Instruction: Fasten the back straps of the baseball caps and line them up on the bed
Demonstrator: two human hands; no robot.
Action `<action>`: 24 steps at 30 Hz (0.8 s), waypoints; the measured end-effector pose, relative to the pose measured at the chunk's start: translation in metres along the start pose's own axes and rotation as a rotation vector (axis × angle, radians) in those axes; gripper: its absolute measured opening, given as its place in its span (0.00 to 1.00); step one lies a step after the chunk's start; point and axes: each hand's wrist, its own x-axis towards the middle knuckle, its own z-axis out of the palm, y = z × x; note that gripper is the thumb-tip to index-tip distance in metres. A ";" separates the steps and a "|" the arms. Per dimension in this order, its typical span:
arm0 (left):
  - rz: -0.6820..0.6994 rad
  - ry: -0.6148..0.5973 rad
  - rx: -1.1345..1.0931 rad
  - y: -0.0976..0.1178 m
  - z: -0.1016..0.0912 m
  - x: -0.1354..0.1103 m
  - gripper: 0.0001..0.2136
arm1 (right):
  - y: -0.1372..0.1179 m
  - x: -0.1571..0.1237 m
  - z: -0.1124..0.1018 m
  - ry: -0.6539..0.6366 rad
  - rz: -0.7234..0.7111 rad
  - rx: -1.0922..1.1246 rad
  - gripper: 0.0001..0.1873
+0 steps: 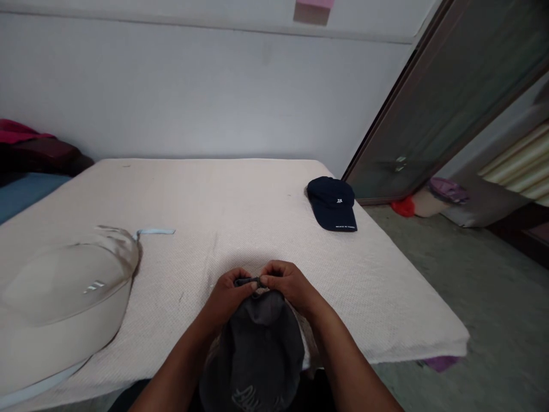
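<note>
Grey cap [257, 349]: strap [247, 281] pinched btwn left hand [227, 298] & right hand [290, 289].

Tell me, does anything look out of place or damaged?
Nothing is damaged or spilled. Only the beige cap has its pale strap lying loose on the mattress. Left hand and right hand pinch the dark strap of the grey cap.

Three caps on one mattress [240, 206]
Near cap [257, 343] at the front edge; left cap [64, 297] to its left; far cap [332, 203] behind, by the right edge.
</note>
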 end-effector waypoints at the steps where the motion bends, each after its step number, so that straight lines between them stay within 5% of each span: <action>1: 0.001 0.000 0.010 -0.001 0.000 0.000 0.10 | 0.000 0.000 0.000 -0.003 0.001 -0.002 0.08; 17: 0.005 -0.066 0.108 -0.001 -0.003 0.001 0.10 | 0.002 0.000 -0.001 -0.032 -0.020 -0.030 0.07; 24: 0.334 0.161 0.430 -0.007 0.002 0.000 0.06 | 0.005 0.004 0.000 -0.009 -0.047 -0.006 0.07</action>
